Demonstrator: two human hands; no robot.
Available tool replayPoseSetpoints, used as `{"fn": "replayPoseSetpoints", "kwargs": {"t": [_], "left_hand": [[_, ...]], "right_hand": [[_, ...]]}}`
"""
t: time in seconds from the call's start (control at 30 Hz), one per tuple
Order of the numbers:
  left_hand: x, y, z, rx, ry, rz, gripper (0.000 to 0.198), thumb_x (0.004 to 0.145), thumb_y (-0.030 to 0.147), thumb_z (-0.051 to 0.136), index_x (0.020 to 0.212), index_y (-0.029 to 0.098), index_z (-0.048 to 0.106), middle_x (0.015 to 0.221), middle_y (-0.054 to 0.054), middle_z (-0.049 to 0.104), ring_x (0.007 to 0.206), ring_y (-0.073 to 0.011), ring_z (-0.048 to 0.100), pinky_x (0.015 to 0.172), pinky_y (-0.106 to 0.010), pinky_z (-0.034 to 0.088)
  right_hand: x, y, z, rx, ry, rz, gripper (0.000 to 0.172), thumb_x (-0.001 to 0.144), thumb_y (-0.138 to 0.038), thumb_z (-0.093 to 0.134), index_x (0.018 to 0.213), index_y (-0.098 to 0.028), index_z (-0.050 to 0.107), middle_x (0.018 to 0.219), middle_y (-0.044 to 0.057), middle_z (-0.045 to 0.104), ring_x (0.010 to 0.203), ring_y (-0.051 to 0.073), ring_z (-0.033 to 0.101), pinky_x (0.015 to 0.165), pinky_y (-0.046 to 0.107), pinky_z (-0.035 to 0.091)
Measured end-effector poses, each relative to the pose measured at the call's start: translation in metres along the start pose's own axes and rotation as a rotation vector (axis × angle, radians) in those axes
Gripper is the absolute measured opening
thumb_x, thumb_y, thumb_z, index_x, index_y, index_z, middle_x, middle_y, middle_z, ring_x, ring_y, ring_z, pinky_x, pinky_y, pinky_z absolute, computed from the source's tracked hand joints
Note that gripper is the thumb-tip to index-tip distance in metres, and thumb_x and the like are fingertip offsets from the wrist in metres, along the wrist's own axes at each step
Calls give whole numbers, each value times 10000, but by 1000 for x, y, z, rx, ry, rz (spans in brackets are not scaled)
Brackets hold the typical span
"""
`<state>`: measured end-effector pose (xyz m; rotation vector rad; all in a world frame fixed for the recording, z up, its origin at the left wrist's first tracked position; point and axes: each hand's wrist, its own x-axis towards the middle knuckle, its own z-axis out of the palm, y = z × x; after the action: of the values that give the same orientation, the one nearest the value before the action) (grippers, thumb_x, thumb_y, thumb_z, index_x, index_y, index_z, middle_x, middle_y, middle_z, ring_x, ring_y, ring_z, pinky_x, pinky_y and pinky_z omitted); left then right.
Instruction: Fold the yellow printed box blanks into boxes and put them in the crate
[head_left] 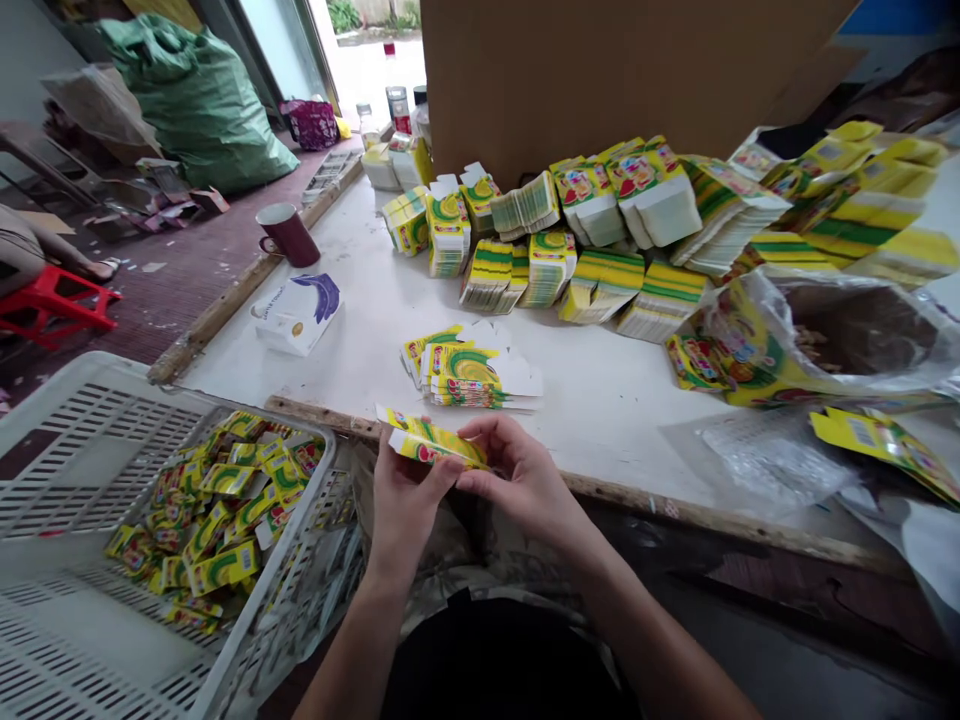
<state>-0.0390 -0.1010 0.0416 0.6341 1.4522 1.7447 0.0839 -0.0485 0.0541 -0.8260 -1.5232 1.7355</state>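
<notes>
Both hands hold a small yellow-and-green printed carton [435, 440] just over the front edge of the table. My left hand [405, 495] grips its left part, thumb on the near side. Fingers of my right hand [517, 470] are closed round its right end, and they hide that end. White flaps stick out at the carton's left. Beyond the hands, a small pile of flattened cartons [469, 370] lies on the white tabletop [367, 330].
Bundles of flat cartons [585, 200] line the back, before a large cardboard sheet [600, 80]. An open plastic-lined bag [810, 340] stands right. At left are a mug [289, 235], a tissue box [304, 315] and a white crate [60, 560] holding many filled-out cartons [225, 500].
</notes>
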Motion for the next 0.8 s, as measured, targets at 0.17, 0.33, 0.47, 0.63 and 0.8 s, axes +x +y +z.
{"fn": "replayPoseSetpoints", "kwargs": {"t": [0.17, 0.33, 0.47, 0.63, 0.8], "left_hand": [[2, -8, -10, 43, 69, 47, 220, 681, 307, 810, 827, 187, 697, 752, 7, 734, 699, -167, 677, 679, -268, 552], [11, 10, -23, -1, -78, 91, 533, 831, 642, 532, 1031, 183, 716, 1079, -102, 732, 1017, -275, 673, 916, -408, 520], [13, 38, -28, 304, -127, 263, 1013, 643, 868, 474, 1392, 186, 460, 1429, -154, 501, 1347, -350, 424, 1130, -497, 305], [7, 32, -19, 836, -497, 84, 810, 621, 484, 810, 1303, 210, 471, 1170, -109, 654, 1074, -307, 632, 916, -431, 504], [-2, 9, -12, 928, -350, 227, 803, 659, 454, 777, 1294, 194, 359, 1071, -133, 670, 932, -310, 678, 755, -413, 542]], "right_hand": [[2, -3, -9, -219, -17, -49, 97, 852, -249, 634, 899, -187, 692, 756, -2, 696, 675, 144, 617, 619, 245, 476], [8, -9, -32, -570, 125, -347, 200, 894, -158, 576, 996, -227, 733, 922, 32, 754, 847, 188, 677, 761, 309, 530], [6, -14, -41, -1029, 4, -662, 274, 927, -121, 530, 1040, -290, 715, 1062, 1, 740, 1094, 216, 602, 1064, 446, 374], [-3, -12, -31, -950, 3, -659, 428, 900, -253, 616, 1319, -296, 538, 1429, 46, 521, 1420, 263, 314, 1201, 523, 124], [-5, 1, -19, -310, 110, -175, 616, 933, -438, 526, 1481, -241, 328, 1543, 111, 362, 1409, 294, 353, 1138, 508, 318]]}}
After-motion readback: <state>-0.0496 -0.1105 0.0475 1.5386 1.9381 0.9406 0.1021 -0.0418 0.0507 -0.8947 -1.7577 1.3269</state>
